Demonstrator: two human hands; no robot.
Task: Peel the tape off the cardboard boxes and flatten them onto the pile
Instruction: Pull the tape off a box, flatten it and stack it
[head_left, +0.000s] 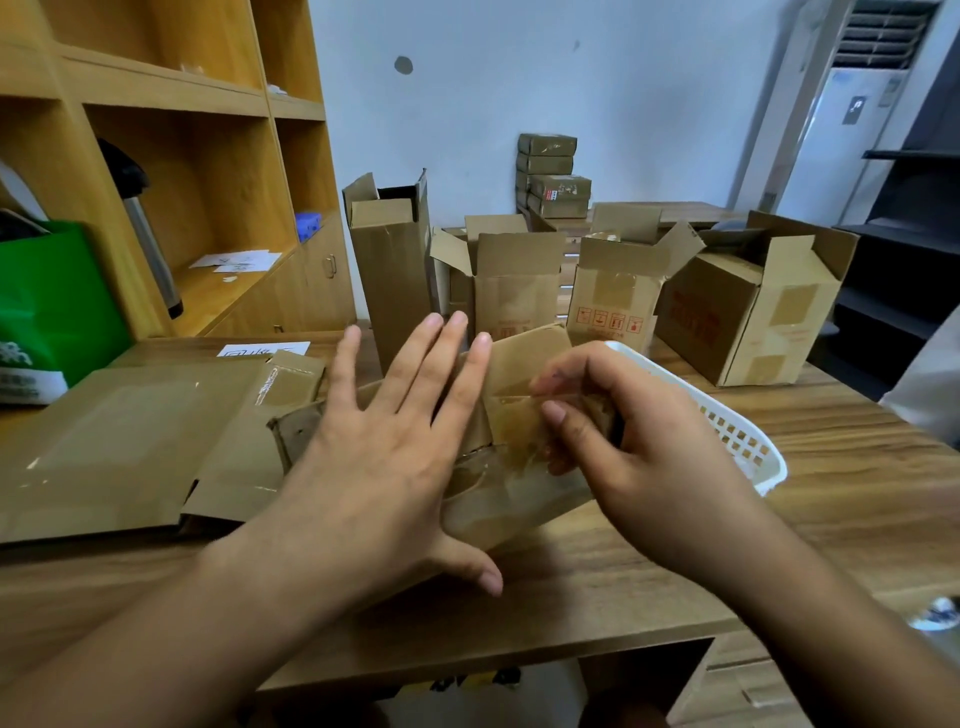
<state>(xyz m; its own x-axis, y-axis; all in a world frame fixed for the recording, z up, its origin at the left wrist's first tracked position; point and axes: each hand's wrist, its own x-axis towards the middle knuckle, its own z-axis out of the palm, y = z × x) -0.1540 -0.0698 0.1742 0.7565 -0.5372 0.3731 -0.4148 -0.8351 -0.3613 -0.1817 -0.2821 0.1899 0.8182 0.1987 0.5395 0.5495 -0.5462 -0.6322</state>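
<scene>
Left hand (384, 447) spread wide, fingers straight, laid against small cardboard box (524, 358) on wooden table (597, 582). Right hand (639, 436) pinches clear tape strip (511, 470) (crinkled, partly lifted off box) between thumb and fingers. White plastic basket (737, 436) just behind right hand. Flattened cardboard pile (119, 441) lies left of box. Four open boxes (514, 280) stand upright further back, tape patches on sides.

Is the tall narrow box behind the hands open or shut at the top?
Open. The tall box stands upright with its top flaps raised, and the dark inside shows between them.
</scene>
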